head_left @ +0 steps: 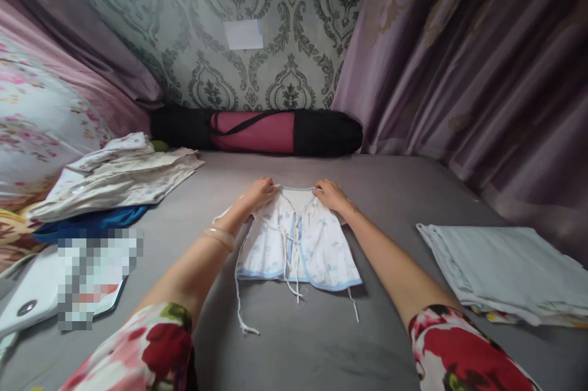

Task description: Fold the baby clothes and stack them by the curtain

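A small white baby top (298,244) with blue trim and loose tie strings lies flat on the grey bed sheet (390,195), front side up. My left hand (260,192) grips its far left shoulder. On the far right shoulder, my right hand (329,193) pinches the cloth the same way. Both arms reach forward over the garment's sides. A pale bangle sits on my left wrist.
A heap of pale clothes (119,176) over blue fabric lies at the left. Folded light cloth (500,268) rests at the right. A black and pink roll bag (257,130) lies along the wall. Purple curtains (482,72) hang on the right.
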`<state>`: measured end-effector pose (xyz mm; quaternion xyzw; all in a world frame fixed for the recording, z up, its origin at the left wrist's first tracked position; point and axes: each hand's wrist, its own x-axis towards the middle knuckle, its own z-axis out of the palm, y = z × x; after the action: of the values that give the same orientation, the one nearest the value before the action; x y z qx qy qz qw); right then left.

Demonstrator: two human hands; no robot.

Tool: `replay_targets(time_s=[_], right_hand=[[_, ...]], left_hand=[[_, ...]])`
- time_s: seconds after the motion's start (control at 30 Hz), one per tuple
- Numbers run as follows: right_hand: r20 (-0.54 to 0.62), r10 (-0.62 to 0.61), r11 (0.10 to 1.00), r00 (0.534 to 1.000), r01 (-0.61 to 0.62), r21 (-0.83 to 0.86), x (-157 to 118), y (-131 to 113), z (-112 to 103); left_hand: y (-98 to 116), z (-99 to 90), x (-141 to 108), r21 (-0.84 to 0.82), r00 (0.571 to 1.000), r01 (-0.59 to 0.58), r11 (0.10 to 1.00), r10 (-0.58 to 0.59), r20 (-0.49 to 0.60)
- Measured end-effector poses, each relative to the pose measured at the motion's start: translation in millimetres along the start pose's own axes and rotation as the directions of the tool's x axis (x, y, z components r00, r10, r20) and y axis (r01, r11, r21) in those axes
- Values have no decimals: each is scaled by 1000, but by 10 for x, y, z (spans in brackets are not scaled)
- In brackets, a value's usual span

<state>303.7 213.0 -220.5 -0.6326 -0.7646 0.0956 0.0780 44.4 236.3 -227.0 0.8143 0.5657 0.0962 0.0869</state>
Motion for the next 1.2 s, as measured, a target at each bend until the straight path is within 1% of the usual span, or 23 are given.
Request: replay_targets(time_s=[0.07,0.13,0.27,0.33,0.37,0.4,0.47,0.53,0.6,0.63,0.67,0.7,0.73,0.8,0.9,1.0,1.07,1.13,1.2], right_hand=[[-19,42,999,999,-42,3,14,-41,33],[-46,55,998,997,-55,-8,15,-65,76],[-139,52,995,989,-63,-75,-19,-115,196],[-178,57,992,982,-76,-101,-30,-159,227],[-178,58,992,982,-77,-101,-31,-176,219],[-162,54,994,985,-69,-84,-30,-183,189],[-103,40,999,994,-39,8,-38,-136,67],[-87,57,990,995,-45,134,-101,18,-113],[-114,176,963,978,-146,228,-254,265,-294],[-110,268,938,957,-234,255,-364,405,-368],[-57,359,902,931,-331,277,-489,542,-424],[31,432,862,902,-422,282,-621,666,-462],[69,467,842,882,-467,270,-749,769,-482],[132,500,819,856,-517,249,-964,897,-484],[228,514,802,827,-558,212,-1112,916,-448],[336,474,817,814,-549,176,-1105,859,-421],[379,425,845,822,-510,159,-1082,848,-409],[379,390,870,839,-471,146,-1072,867,-399],[358,382,881,852,-452,137,-1076,896,-394]], left_hand=[[13,50,16,-18,999,45,999,-45,-15],[14,111,21,-10,996,76,997,-77,-47],[22,214,-4,77,991,61,995,-52,-123],[42,231,-13,136,990,51,989,-33,-136],[55,227,-13,165,991,49,985,-27,-129],[68,214,-10,191,993,45,981,-24,-112],[97,163,-1,226,998,41,973,-28,-59],[130,87,4,247,998,56,967,-55,-12],[184,7,-4,267,997,78,961,-81,3],[226,-27,-11,276,997,80,958,-81,-7],[281,-51,-19,278,998,70,958,-66,-26],[351,-65,-26,269,998,47,962,-35,-48],[435,-65,-30,244,998,7,970,10,-67],[639,-20,-27,156,989,-113,981,126,-79],[961,146,2,-16,954,-299,954,298,-46],[1183,370,19,-134,928,-373,918,371,-42],[1249,501,4,-159,917,-397,904,387,-90],[1266,593,-26,-137,910,-407,903,388,-148],[1263,642,-57,-95,911,-394,914,374,-175]])
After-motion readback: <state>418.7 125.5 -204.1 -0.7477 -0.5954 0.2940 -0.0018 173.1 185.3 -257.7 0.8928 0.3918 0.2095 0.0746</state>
